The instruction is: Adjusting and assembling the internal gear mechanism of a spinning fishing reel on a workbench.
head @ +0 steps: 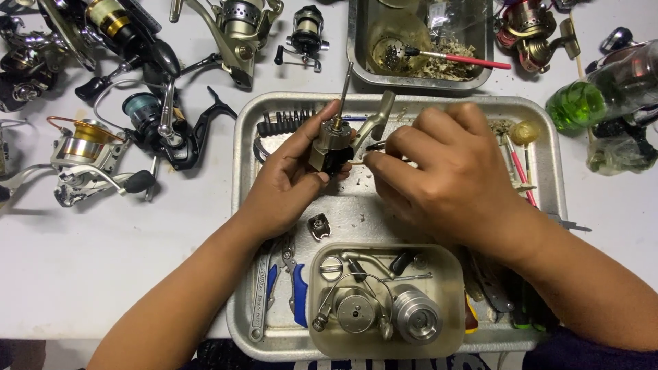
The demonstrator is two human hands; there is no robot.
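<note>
White bench, crowded with spare reels well left of left hand. Steel tray under both hands.

- Small tin just below hands: spool, bail wire, loose parts.
- Pliers below left wrist, blue grips.
- Left hand: clamped on reel body; shaft upward, stem toward right hand.
- Right hand: fingers pinched together on thin dark tool, tip at body.
- Plate loose on tray, just below left thumb.

Likely hazards:
- Tool slip off fastener: scarred body, jab to left thumb. Cause: angled tip, excess force.
- Freed screw or spring lost among tray clutter. Cause: work held above open tray, not tin.
- Bent shaft. Cause: grip shift under torque.
</note>
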